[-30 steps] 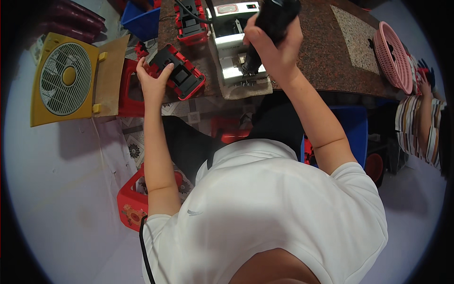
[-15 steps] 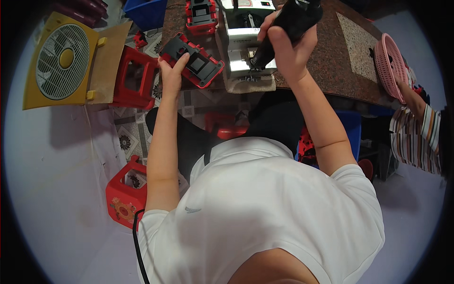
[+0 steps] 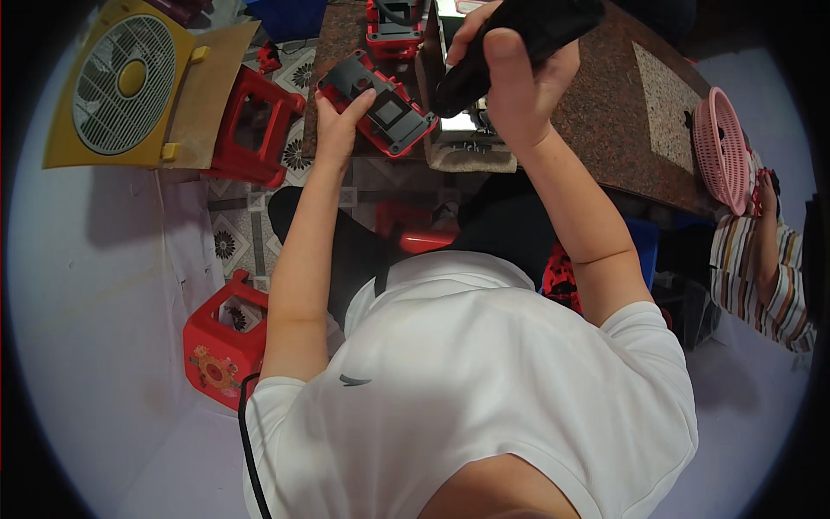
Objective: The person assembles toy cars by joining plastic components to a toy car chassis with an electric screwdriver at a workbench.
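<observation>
The rectangular plastic part (image 3: 399, 126) is dark grey above, bright red around its edges; the bulky handheld tool (image 3: 536, 39) is plain black. The stone counter (image 3: 596, 130) is speckled reddish brown. The square plastic fan (image 3: 131, 78) is mustard yellow with a pale grille, the perforated basket (image 3: 719, 156) pink, and the co-worker's cloth shirt (image 3: 737, 264) striped white, brown and dark.

The held housing (image 3: 393, 117) is matt plastic, the tabletop (image 3: 601, 117) smooth, perhaps stone.

white shirt (image 3: 519, 372) | short sleeves (image 3: 650, 336) | grey curved mark (image 3: 354, 381) | dark trousers (image 3: 510, 216) | black cable (image 3: 244, 424), left side
</observation>
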A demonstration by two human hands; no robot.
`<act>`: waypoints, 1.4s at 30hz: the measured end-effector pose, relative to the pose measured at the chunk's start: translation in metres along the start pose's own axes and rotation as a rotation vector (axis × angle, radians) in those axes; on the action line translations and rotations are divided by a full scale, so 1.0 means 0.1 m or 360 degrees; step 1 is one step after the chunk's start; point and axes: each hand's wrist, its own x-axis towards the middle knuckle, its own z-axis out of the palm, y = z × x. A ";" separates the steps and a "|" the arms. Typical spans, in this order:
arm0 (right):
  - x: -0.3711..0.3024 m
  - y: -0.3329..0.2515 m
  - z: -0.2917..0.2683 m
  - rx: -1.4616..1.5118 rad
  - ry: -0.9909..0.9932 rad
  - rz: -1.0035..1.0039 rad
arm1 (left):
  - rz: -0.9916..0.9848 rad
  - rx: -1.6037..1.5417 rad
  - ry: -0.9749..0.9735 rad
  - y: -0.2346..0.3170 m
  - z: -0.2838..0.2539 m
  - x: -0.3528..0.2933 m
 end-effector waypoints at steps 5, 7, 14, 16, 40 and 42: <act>0.00 0.05 0.02 -0.0157 -0.0088 -0.0036 | -0.0028 0.0053 0.0006 0.05 0.02 -0.01; 0.04 0.03 0.07 -0.0285 -0.0137 -0.0035 | -0.0050 0.0069 -0.0005 0.05 0.03 -0.02; -0.02 0.16 0.13 0.0047 -0.0146 0.0054 | -0.0025 -0.0027 0.0053 -0.05 0.03 0.00; -0.03 0.17 0.08 0.0033 -0.0212 0.0175 | -0.0035 -0.0044 0.0048 -0.07 0.03 0.01; -0.08 -0.13 -0.11 0.0222 0.0153 0.0460 | 0.0011 0.0045 0.0088 -0.04 0.01 -0.02; -0.12 -0.10 0.04 0.0426 0.0230 0.0461 | 0.0020 -0.0006 0.0040 -0.05 0.03 -0.01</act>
